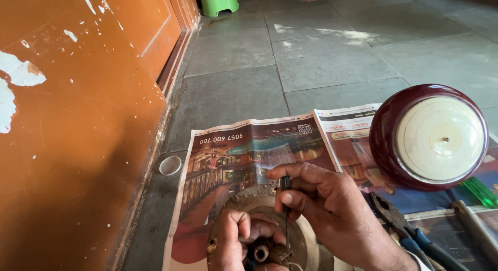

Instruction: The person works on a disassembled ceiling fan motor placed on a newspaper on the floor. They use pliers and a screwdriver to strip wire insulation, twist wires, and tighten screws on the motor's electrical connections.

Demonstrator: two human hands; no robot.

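Two bare hands work over a spread newspaper sheet on the grey stone floor. Left hand clamps a small brown cylindrical part against a round tarnished brass plate; right hand pinches a thin dark-handled screwdriver, tip down beside that part. Blue-handled pliers and a maroon dome with cream face lie to the right.

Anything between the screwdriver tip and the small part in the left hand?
Nothing visible. The right hand holds the screwdriver straight down onto the small part, gripped by the left hand over the metal disc.
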